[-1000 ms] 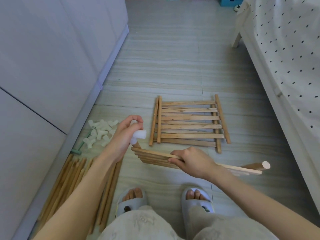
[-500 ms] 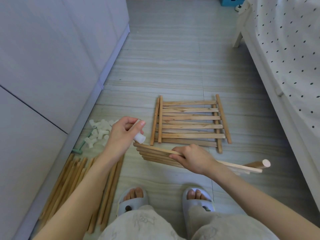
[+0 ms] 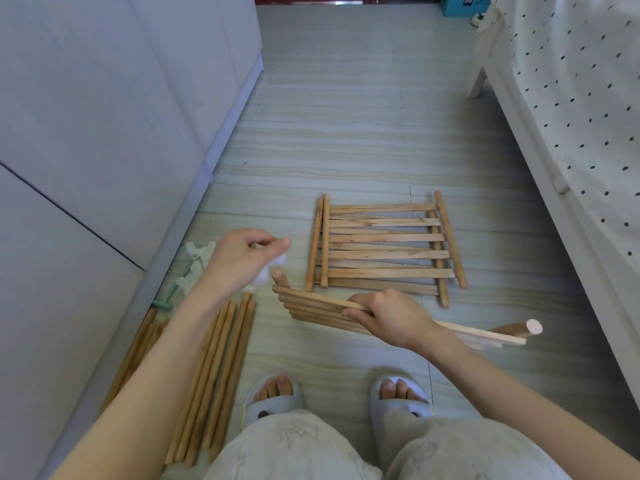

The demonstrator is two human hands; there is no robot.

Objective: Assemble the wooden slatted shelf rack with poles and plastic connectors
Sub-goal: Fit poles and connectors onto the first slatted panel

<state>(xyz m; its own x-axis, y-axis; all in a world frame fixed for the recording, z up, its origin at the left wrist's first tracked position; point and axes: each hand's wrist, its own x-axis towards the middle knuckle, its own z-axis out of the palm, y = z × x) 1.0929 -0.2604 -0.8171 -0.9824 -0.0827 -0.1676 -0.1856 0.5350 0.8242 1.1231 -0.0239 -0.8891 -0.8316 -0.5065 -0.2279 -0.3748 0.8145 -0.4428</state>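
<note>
Left hand (image 3: 242, 259) pinches a white plastic connector (image 3: 268, 270) beside the pole end (image 3: 278, 276); right hand (image 3: 388, 315) grips the slatted panel (image 3: 311, 304) above the floor (image 3: 346, 133).

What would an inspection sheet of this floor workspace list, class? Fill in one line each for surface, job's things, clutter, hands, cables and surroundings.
Surface: pale striped floor.
Job's things: slatted panels stacked flat; another panel tilted up; loose poles lying left; plastic connectors heaped by the cabinet.
Clutter: green tool beside the connectors.
Hands: left hand pinches a white connector near the panel's rod end; right hand grips the tilted panel.
Cables: nothing seen.
Surroundings: white cabinet left, dotted bedding right, blue box far back.
</note>
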